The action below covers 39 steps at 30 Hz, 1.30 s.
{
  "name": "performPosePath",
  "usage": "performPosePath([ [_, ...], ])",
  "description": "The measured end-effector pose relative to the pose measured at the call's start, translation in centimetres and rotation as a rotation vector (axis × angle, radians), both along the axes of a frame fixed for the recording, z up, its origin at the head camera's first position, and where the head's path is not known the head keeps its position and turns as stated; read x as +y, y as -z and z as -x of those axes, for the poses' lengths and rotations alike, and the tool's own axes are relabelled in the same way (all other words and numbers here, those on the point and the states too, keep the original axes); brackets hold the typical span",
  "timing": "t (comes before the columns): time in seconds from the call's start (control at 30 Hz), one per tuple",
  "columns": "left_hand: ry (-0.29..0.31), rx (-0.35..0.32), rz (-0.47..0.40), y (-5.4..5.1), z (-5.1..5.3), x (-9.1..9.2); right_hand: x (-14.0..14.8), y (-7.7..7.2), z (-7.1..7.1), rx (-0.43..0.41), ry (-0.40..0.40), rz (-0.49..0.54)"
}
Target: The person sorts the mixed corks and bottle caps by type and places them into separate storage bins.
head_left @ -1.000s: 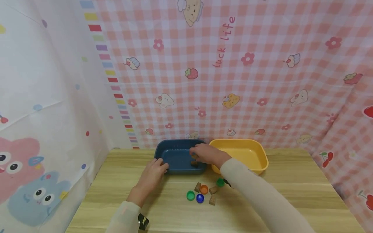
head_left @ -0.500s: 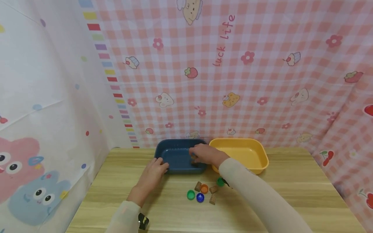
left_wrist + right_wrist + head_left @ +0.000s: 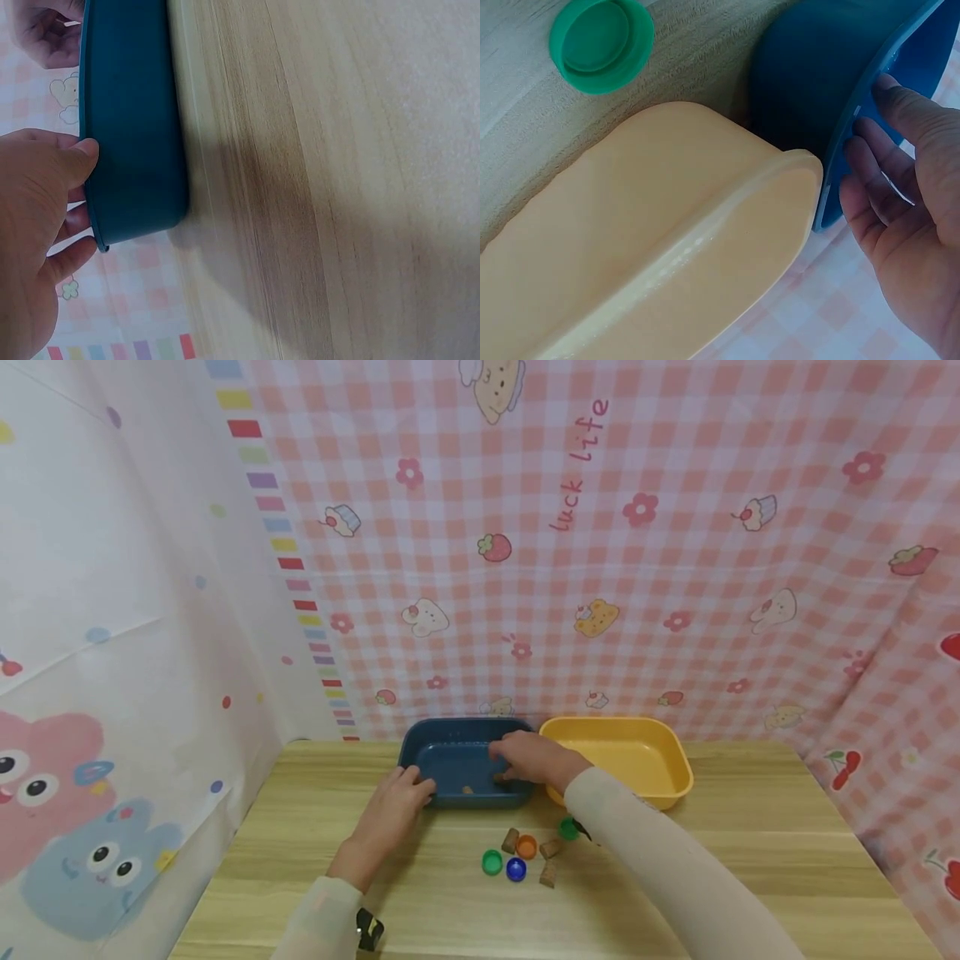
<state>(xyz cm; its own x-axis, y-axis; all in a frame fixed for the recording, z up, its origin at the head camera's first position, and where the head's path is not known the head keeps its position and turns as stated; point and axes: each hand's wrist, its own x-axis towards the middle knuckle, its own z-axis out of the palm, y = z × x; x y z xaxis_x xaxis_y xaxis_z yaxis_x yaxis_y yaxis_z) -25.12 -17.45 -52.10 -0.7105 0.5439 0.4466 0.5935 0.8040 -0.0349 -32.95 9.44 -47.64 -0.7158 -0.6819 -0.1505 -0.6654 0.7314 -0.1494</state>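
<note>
In the head view my left hand (image 3: pixel 397 797) is at the left front corner of the dark blue tub (image 3: pixel 450 727). In the left wrist view that hand grips the tub's rim, thumb on the outer wall and fingers inside. My right hand (image 3: pixel 528 756) reaches into the tub's right side. The right wrist view shows its thumb apart from loosely bent fingers, with nothing visible between them. One cork (image 3: pixel 467 790) lies on the tub floor near the front wall. Another cork (image 3: pixel 498 777) shows just below the right fingers, partly hidden.
A yellow tub (image 3: pixel 637 756) stands to the right, against the blue one. In front on the table lie several corks (image 3: pixel 548 873), an orange cap (image 3: pixel 527 847), a blue cap (image 3: pixel 516 869) and two green caps (image 3: pixel 492 862). A gingham cloth (image 3: pixel 525 568) hangs behind.
A cork that was at the right fingers has left them, and one now lies farther left on the blue tub's floor. Both hands have stayed nearly in place.
</note>
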Motion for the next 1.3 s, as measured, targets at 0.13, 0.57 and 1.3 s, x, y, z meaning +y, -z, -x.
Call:
performPosePath([
  [0.13, 0.002, 0.003, 0.002, 0.0, 0.0, 0.0, 0.1, 0.0, 0.0, -0.002, -0.002, 0.002],
  [0.57, 0.011, 0.026, -0.011, 0.0, 0.0, -0.1, 0.2, -0.3, -0.3, 0.018, -0.041, 0.009],
  [1.3, 0.018, 0.044, 0.008, 0.4, 0.4, -0.1, 3.6, -2.9, -3.4, 0.087, -0.05, 0.171],
])
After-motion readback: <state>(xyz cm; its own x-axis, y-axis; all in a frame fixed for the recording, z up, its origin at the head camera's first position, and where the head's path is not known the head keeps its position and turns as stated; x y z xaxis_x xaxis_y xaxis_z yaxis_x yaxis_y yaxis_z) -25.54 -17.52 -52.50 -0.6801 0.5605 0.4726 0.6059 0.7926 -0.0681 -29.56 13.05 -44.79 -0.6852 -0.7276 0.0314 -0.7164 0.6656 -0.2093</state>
